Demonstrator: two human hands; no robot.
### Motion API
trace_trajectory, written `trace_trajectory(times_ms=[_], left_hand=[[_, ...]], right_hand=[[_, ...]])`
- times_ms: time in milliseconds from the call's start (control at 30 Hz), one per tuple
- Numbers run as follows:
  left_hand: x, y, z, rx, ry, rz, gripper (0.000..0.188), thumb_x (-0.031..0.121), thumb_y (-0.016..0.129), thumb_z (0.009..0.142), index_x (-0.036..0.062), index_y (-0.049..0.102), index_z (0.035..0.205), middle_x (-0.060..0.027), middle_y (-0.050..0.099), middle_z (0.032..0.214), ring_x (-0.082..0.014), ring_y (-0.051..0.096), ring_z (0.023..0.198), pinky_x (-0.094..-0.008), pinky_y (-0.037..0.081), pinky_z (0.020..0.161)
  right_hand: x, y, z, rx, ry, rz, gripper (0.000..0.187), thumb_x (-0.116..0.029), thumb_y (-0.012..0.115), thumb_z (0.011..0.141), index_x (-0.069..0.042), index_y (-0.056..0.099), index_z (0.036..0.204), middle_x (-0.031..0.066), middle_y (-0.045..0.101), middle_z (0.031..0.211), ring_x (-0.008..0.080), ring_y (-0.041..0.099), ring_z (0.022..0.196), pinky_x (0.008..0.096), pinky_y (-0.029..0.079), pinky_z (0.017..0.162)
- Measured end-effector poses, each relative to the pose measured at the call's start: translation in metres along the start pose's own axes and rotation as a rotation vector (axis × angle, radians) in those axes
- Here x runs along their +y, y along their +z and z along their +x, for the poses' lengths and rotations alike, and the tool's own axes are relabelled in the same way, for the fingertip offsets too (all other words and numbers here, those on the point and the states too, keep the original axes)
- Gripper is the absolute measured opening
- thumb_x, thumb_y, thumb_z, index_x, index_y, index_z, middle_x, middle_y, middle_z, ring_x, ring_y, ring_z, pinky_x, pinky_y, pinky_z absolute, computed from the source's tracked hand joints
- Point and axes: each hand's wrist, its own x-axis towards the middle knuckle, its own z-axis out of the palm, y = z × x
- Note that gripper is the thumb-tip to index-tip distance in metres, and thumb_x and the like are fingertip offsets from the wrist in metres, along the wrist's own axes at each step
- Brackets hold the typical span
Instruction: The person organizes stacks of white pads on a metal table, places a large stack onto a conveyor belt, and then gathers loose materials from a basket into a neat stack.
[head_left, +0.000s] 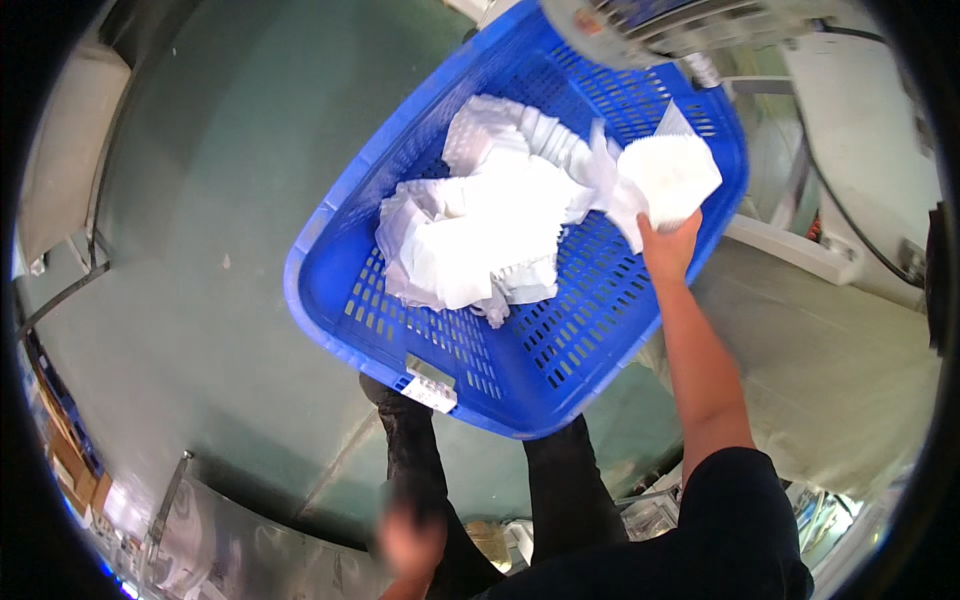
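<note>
My right hand (672,243) reaches over the right side of a blue plastic basket (335,200). Its fingers are closed on a white pleated piece of cloth-like material (670,175), which fans out above them. Thin white material trails from that piece toward a loose heap of white pleated pieces (500,215) lying in the basket. Low in the view, my left hand (410,535) hangs in front of my dark trousers, away from the basket. Motion blur smears its fingers, so its grip does not show.
A pale machine part (640,30) overhangs the basket's far right end. Beside the basket on the right stand a white machine frame (790,240) and a beige covered surface (820,350). Green floor (230,260) spreads to the left, with a metal-legged piece of furniture (75,150) beyond.
</note>
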Motion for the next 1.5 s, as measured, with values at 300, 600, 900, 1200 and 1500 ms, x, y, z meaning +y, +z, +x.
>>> trace_trajectory(times_ms=[300, 600, 900, 1200, 1500], left_hand=[[0.053, -0.03, -0.007, 0.283, 0.054, -0.196, 0.018, 0.012, 0.058, 0.077, 0.0004, 0.059, 0.091, -0.0136, 0.059, 0.086, -0.0263, 0.056, 0.076, -0.0359, 0.046, 0.07], [0.215, -0.249, -0.095, 0.203, 0.342, -1.408, 0.013, 0.006, 0.052, 0.085, 0.0006, 0.057, 0.096, -0.0057, 0.061, 0.09, -0.0118, 0.057, 0.079, -0.0241, 0.045, 0.073], [0.172, -0.378, -0.226, 0.229, 0.746, -1.404, 0.011, 0.006, 0.05, 0.085, 0.0025, 0.058, 0.092, -0.0059, 0.061, 0.086, -0.0123, 0.056, 0.074, -0.0255, 0.046, 0.073], [0.102, -0.416, -0.274, -0.037, 0.67, -1.471, 0.066, 0.041, 0.055, 0.082, 0.0083, 0.026, 0.131, -0.0072, 0.041, 0.124, -0.0183, 0.048, 0.107, -0.0352, 0.047, 0.081], [0.031, -0.437, -0.241, 0.155, 0.603, -1.675, 0.092, 0.062, 0.058, 0.071, 0.012, 0.012, 0.132, -0.0111, 0.033, 0.127, -0.0256, 0.037, 0.117, -0.0438, 0.04, 0.09]], right_hand=[[-0.129, -0.211, -0.107, -0.587, 0.029, 0.874, 0.078, 0.002, 0.07, 0.062, -0.004, 0.029, 0.128, 0.0092, 0.049, 0.113, 0.021, 0.05, 0.103, 0.0367, 0.043, 0.088], [-0.261, -0.384, -0.147, -1.63, 0.578, 1.685, 0.056, -0.02, 0.065, 0.075, -0.003, 0.043, 0.123, 0.0087, 0.054, 0.115, 0.0225, 0.051, 0.107, 0.0361, 0.041, 0.091], [-0.396, -0.412, -0.2, -1.756, 0.417, 1.551, 0.053, -0.023, 0.061, 0.078, -0.004, 0.043, 0.124, 0.0088, 0.054, 0.116, 0.0225, 0.052, 0.107, 0.0356, 0.041, 0.09], [-0.463, -0.41, -0.263, -1.891, 0.384, 1.296, 0.05, -0.026, 0.057, 0.081, -0.005, 0.043, 0.124, 0.0089, 0.054, 0.117, 0.0224, 0.052, 0.106, 0.035, 0.042, 0.09], [-0.565, -0.349, -0.312, -1.821, -0.05, 0.837, 0.05, -0.033, 0.047, 0.088, -0.008, 0.035, 0.131, 0.0086, 0.047, 0.124, 0.0175, 0.047, 0.111, 0.0304, 0.04, 0.09]])
